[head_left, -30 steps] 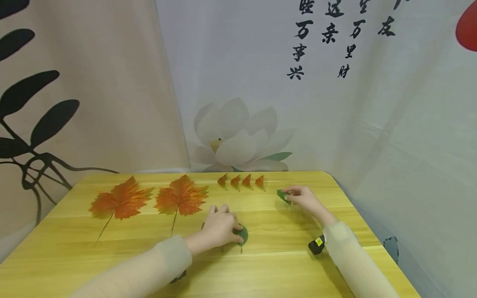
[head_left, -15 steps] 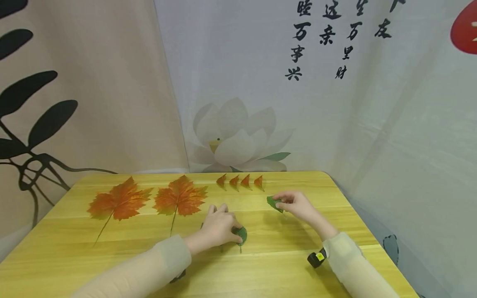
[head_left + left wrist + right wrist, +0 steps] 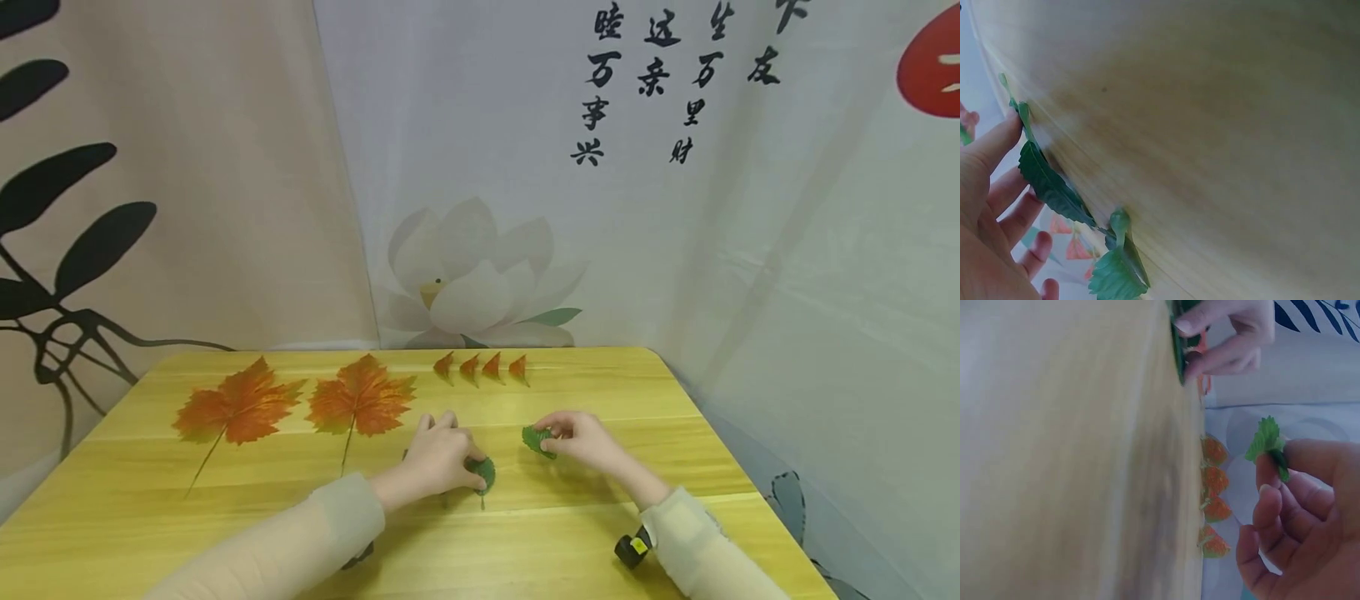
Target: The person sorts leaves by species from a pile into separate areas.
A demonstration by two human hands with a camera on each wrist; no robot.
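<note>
My left hand (image 3: 441, 460) is low over the middle of the table, its thumb and forefinger pinching a dark green leaf (image 3: 486, 472) whose stem points toward me. The left wrist view has this toothed leaf (image 3: 1050, 184) at the fingertips, and a second green leaf (image 3: 1119, 275) lies on the wood beyond it; the head view hides that one behind the hand. To the right, my right hand (image 3: 585, 442) holds a small bright green leaf (image 3: 537, 440) above the table, between thumb and fingertips. In the right wrist view this leaf (image 3: 1266, 444) is partly folded.
Two large orange maple leaves (image 3: 238, 404) (image 3: 362, 396) with long stems lie on the left of the yellow wooden table (image 3: 525, 542). Several small orange leaves (image 3: 491, 367) form a row near its back edge. A printed curtain (image 3: 480, 167) hangs behind. A black wrist device (image 3: 632, 547) sits under the right sleeve.
My right hand has come toward me and left with its green leaf, nearer to the left hand. My left hand has stayed on its leaf. The head view has shifted slightly.
</note>
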